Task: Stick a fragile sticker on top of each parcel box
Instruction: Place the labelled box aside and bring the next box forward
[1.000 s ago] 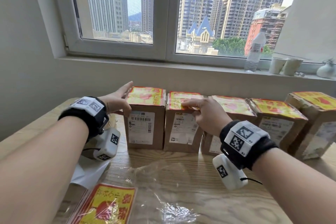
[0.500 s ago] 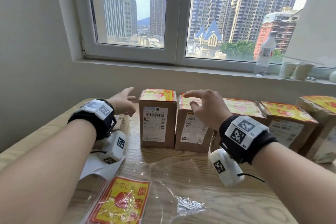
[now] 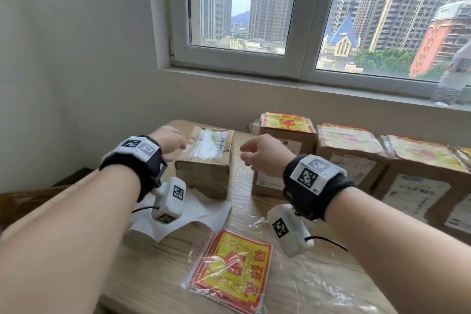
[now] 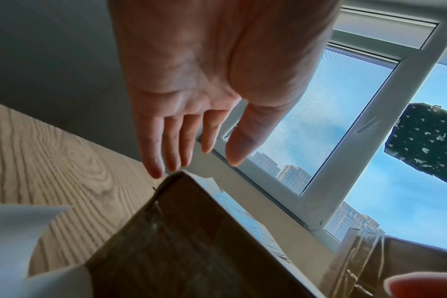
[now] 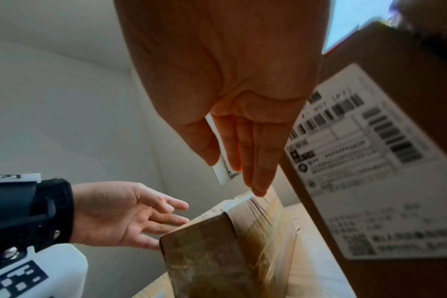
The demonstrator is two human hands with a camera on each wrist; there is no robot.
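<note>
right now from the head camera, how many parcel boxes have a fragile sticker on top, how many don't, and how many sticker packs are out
stickered parcel boxes: 4, the rightmost cut off by the frame edge
bare parcel box: 1
pack of spare stickers: 1
total: 6

I can read almost nothing: the sticker sheet point(image 3: 230, 269) on the worktop point(image 3: 158, 285) carries red characters on yellow, too blurred to make out. The shipping label point(image 5: 365, 161) on a parcel box point(image 5: 421, 84) shows barcodes and illegible print.
</note>
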